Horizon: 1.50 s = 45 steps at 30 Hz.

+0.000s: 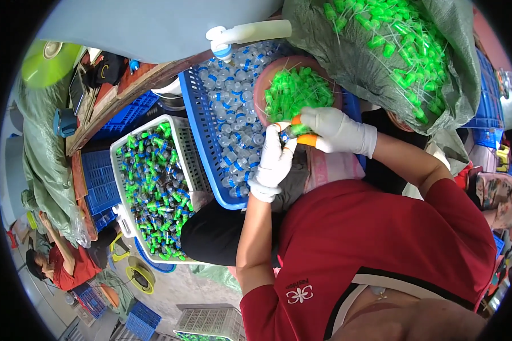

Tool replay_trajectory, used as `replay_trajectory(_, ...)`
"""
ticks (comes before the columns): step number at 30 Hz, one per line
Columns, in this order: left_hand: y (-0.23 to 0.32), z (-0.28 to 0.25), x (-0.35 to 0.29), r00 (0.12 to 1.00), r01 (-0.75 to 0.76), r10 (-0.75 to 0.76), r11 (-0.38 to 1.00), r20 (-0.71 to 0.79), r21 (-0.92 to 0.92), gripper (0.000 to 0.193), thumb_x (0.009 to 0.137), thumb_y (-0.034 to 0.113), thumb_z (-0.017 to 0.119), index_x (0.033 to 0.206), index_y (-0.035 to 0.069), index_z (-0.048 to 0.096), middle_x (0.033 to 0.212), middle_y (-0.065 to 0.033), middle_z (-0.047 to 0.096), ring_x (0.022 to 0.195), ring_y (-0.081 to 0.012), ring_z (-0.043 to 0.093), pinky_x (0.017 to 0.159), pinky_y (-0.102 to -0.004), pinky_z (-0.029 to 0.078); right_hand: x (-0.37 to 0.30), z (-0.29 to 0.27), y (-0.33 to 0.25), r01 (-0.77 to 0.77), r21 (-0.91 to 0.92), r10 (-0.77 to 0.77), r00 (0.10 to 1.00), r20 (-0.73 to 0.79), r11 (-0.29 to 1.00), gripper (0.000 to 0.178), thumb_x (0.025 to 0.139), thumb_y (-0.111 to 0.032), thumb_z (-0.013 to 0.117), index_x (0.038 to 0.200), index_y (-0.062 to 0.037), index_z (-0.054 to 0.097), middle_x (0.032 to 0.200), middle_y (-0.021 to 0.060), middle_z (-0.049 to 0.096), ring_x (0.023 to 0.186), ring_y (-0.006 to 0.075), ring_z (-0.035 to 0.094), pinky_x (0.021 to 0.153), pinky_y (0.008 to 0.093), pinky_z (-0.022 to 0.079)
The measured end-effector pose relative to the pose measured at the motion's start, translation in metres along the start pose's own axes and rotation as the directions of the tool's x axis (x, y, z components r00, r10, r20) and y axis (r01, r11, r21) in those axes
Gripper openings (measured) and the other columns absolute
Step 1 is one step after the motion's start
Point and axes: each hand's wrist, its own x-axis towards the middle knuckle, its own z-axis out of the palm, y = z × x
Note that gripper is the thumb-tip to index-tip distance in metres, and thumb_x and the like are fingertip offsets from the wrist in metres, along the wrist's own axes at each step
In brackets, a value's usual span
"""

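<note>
My left hand (276, 161), in a white glove, is closed on a small bottle (286, 136) with a bit of blue, mostly hidden by the fingers. Close against it, my right hand (340, 133) wears a white glove with orange covers on thumb and forefinger. These fingertips pinch a green top (297, 129), blurred and partly covered. Just beyond both hands, a pink basin (260, 94) holds a heap of green tops (298, 91) with thin pale tubes. Under the hands and to the left, a blue crate (202, 150) is filled with small clear bottles (230, 113) banded in blue.
A white basket (196, 170) of green-topped bottles stands left of the crate. At the far right, a grey-green sack (347, 71) spills more green tops. A white plastic pipe fitting (250, 34) hangs over the crate. Another person in red (74, 264) works far left.
</note>
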Motion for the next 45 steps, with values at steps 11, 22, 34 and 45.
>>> replay_trajectory(11,0.031,-0.014,-0.030,0.995,0.023,0.011,0.937,-0.096,0.349,0.033,0.091,-0.001,0.060,0.122,-0.001,0.052,0.107,-0.0206,0.057,0.101,-0.0386,0.058,0.091,-0.0405,0.048,0.000,0.016,-0.002,-0.169,0.131,0.158,0.983,0.089,0.977,0.027,0.092,-0.027,0.064,0.105,-0.0036,0.062,0.092,0.0175,0.065,0.078,0.0414,0.064,0.071,0.0472,0.050)
replay_trajectory(22,-0.021,-0.061,-0.014,0.984,0.163,-0.007,0.453,-0.179,0.877,0.038,0.075,0.007,0.071,0.112,0.008,0.065,0.105,-0.0133,0.063,0.096,-0.0348,0.058,0.085,-0.0478,0.046,0.004,0.024,0.084,-0.641,-0.408,0.677,0.733,-0.073,0.650,0.030,0.087,-0.007,0.054,0.116,-0.0016,0.052,0.101,0.0242,0.060,0.091,0.0411,0.066,0.072,0.0481,0.054)
replay_trajectory(34,-0.064,-0.045,0.022,0.902,0.103,-0.146,0.987,-0.407,-0.125,0.029,0.085,0.007,0.073,0.111,0.004,0.062,0.101,-0.0055,0.060,0.091,-0.0165,0.057,0.086,-0.0313,0.047,0.019,-0.009,0.016,-0.376,-0.238,0.309,0.910,-0.276,0.896,0.029,0.086,-0.004,0.059,0.115,-0.0024,0.060,0.109,0.0198,0.061,0.092,0.0375,0.067,0.076,0.0447,0.056)
replay_trajectory(45,0.021,-0.052,0.112,0.861,-0.087,-0.107,0.933,-0.497,-0.350,0.034,0.091,0.001,0.065,0.125,0.000,0.058,0.112,-0.0070,0.061,0.100,-0.0158,0.058,0.095,-0.0307,0.046,0.080,-0.065,-0.048,-0.012,-0.076,-0.036,0.793,-0.608,0.997,0.033,0.087,0.002,0.066,0.119,-0.0028,0.060,0.098,0.0158,0.067,0.084,0.0342,0.067,0.074,0.0341,0.055)
